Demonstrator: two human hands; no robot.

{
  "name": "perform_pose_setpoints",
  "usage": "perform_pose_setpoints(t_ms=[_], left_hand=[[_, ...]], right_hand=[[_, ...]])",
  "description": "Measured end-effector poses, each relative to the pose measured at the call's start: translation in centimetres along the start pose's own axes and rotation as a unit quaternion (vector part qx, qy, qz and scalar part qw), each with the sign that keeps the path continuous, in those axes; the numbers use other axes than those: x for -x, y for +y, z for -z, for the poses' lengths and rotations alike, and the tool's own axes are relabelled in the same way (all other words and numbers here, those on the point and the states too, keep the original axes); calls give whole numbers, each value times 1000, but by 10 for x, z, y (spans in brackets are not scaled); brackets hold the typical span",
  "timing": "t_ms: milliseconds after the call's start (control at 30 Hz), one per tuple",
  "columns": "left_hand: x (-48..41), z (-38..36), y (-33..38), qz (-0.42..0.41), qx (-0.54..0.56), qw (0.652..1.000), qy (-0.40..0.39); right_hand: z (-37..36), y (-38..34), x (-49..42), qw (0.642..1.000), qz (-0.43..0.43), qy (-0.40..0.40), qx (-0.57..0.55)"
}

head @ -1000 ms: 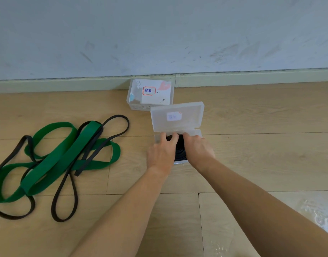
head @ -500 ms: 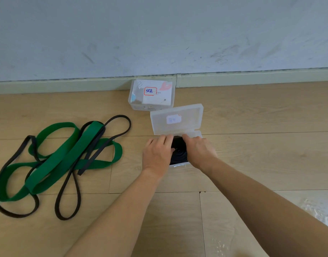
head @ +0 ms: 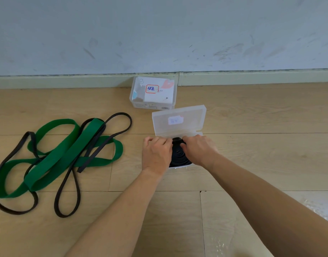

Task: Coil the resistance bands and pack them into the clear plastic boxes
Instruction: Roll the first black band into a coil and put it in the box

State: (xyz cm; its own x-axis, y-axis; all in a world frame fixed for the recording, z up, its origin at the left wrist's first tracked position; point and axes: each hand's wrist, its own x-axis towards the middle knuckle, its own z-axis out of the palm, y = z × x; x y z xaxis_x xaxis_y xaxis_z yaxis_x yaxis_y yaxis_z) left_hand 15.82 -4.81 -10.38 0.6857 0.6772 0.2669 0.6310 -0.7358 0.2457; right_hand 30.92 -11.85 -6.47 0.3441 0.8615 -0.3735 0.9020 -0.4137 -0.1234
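A coiled black band (head: 178,156) lies in the open clear box (head: 198,134) on the floor, and the box's lid (head: 179,120) stands raised behind it. My left hand (head: 156,154) covers the box's left side, its curled fingers reaching the far edge of the coil. My right hand (head: 198,151) sits on the right side, fingers curled onto the top of the coil. The base of the box is mostly hidden by both hands. A wide green band (head: 66,151) and a thin black band (head: 66,191) lie loose and tangled on the floor to the left.
A second clear box (head: 153,92), closed and labelled, stands against the baseboard (head: 252,77) just behind the open box. The wall runs along the back. Wooden floor extends to the right and in front.
Both hands have drawn slightly apart over the box, so more of the black coil shows between them. Their fingers have curled in at the coil's far edge.
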Motion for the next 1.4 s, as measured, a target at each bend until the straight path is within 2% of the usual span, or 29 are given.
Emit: perform_pose_setpoints(t_ms=[167, 367, 633, 1100, 1400], left_hand=[[1, 1, 1, 11, 14, 1000, -18], [1, 7, 1, 2, 33, 999, -19], [6, 9, 2, 10, 39, 999, -31], [6, 7, 0, 5, 30, 998, -51], [8, 10, 2, -38, -51, 995, -80]], right_hand=[[-6, 2, -1, 1000, -10, 14, -15], [-9, 5, 8, 995, 7, 82, -49], [-8, 6, 17, 991, 21, 89, -98], [-5, -1, 9, 998, 31, 45, -7], [-4, -29, 24, 996, -9, 23, 91]])
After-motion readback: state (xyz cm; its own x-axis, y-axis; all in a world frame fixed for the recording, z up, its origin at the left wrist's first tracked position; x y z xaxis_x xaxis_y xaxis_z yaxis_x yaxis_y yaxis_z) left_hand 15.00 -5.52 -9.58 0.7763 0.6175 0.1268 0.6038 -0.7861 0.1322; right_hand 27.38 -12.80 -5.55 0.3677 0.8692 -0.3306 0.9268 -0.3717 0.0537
